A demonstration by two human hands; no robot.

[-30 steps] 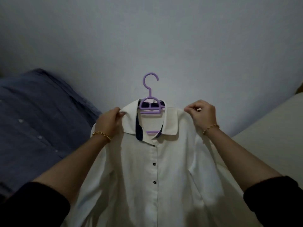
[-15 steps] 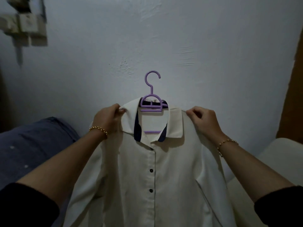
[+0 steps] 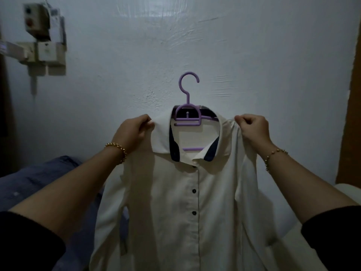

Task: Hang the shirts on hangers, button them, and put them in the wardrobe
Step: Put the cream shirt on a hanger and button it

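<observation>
Raised higher now, the white shirt [image 3: 185, 212] on its purple hanger [image 3: 187, 124] fronts the wall [image 3: 254, 55], left hand [image 3: 132, 132] and right hand [image 3: 252, 128] each pinching a shoulder; blue bedding [image 3: 39, 182] lower left, switch boxes [image 3: 45, 53] above.

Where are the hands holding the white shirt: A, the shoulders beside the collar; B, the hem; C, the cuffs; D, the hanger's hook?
A: the left hand and right hand each pinch a shoulder of the white shirt beside its collar; the purple hanger has its hook free.
</observation>
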